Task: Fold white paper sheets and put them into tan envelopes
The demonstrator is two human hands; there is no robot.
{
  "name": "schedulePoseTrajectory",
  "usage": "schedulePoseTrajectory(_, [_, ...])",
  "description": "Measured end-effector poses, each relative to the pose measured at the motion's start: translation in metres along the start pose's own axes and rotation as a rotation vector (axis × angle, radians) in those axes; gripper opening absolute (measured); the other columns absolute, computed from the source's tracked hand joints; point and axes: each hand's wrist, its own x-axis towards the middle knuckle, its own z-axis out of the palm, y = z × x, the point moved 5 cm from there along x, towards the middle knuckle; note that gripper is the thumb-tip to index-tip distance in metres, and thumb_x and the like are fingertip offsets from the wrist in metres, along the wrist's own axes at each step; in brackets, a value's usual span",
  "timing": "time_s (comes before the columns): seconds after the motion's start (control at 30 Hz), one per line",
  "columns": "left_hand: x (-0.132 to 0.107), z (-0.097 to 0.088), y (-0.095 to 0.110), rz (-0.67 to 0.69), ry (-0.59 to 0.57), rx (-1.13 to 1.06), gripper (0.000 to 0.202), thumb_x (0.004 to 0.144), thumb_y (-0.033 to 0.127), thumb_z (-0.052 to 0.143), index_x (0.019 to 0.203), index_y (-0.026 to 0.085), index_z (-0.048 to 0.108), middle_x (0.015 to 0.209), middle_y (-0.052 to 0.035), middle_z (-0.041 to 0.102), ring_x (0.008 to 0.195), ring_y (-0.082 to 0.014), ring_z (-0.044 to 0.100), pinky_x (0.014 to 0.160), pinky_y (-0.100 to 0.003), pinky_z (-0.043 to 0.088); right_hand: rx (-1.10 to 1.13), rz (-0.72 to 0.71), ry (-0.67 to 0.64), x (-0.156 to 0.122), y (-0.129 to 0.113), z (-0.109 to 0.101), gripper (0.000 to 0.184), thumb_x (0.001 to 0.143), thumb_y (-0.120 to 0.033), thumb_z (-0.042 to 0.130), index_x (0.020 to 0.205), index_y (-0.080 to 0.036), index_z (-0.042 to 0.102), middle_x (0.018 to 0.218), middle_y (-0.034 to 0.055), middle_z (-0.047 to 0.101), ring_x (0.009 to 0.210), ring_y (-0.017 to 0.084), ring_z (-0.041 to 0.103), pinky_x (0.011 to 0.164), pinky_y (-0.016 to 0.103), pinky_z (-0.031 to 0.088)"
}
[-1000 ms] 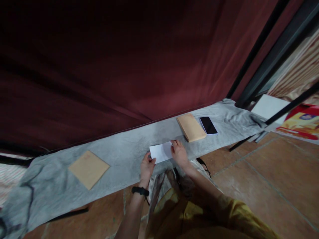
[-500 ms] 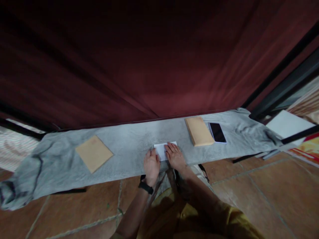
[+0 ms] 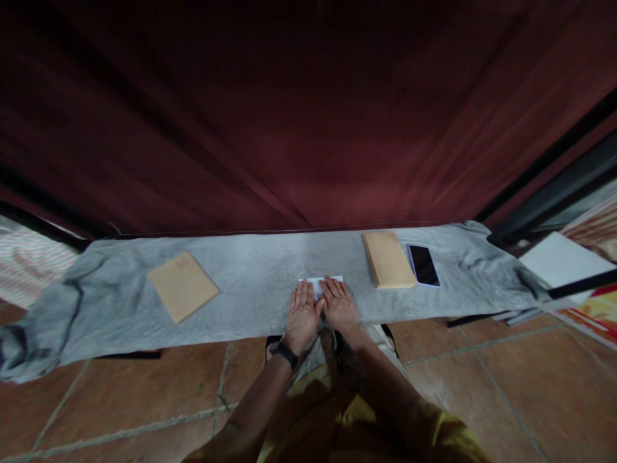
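Note:
A small sheet of white paper (image 3: 315, 283) lies on the grey cloth near its front edge, mostly covered by my hands. My left hand (image 3: 303, 314) rests flat on its left part, fingers stretched out and pointing away from me. On the right part lies my right hand (image 3: 339, 308), also flat, with its fingers spread a little. The two thumbs meet near the middle of the paper. Neither hand grips anything. A dark band (image 3: 287, 354) is around my left wrist.
A stack of tan envelopes or paper (image 3: 390, 260) sits right of my hands, beside a phone (image 3: 424, 265). One tan square piece (image 3: 184, 286) lies to the left. The grey cloth (image 3: 250, 276) covers a narrow surface before a dark red curtain (image 3: 308, 141). White board (image 3: 563, 260) at far right.
My left hand has turned from its edge to lie flat over the paper's left side, its thumb now meeting my right thumb. The right hand stays on the paper. The view has shifted slightly.

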Motion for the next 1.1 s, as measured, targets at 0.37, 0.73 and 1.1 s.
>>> schedulePoseTrajectory(0.37, [0.004,0.004,-0.011,0.006,0.04,0.112,0.075,0.103,0.054,0.029,0.153,-0.001,0.037,0.16,-0.0238,0.036,0.152,-0.0321,0.031,0.123,-0.05,0.031,-0.111,0.076,0.148,-0.004,0.008,0.011,0.048,0.104,-0.031,0.045,0.149,-0.014,0.052,0.156,0.0146,0.047,0.145,0.028,0.043,0.12,0.047,0.029])
schedulePoseTrajectory(0.73, [0.004,0.003,-0.011,-0.001,0.069,0.166,0.077,0.101,0.057,0.033,0.153,0.0,0.038,0.16,-0.0243,0.038,0.152,-0.0332,0.031,0.122,-0.05,0.03,-0.181,0.108,0.253,-0.019,0.036,0.007,0.057,0.106,-0.041,0.04,0.153,-0.009,0.044,0.154,0.017,0.048,0.142,0.031,0.044,0.119,0.05,0.028])
schedulePoseTrajectory(1.1, [0.005,0.006,-0.01,-0.024,0.004,0.195,0.065,0.101,0.041,0.039,0.153,0.004,0.039,0.163,-0.0211,0.032,0.153,-0.032,0.029,0.124,-0.049,0.026,-0.077,-0.011,0.165,0.001,-0.006,0.006,0.047,0.107,-0.033,0.036,0.148,-0.015,0.053,0.159,0.0106,0.044,0.146,0.025,0.042,0.12,0.044,0.032])
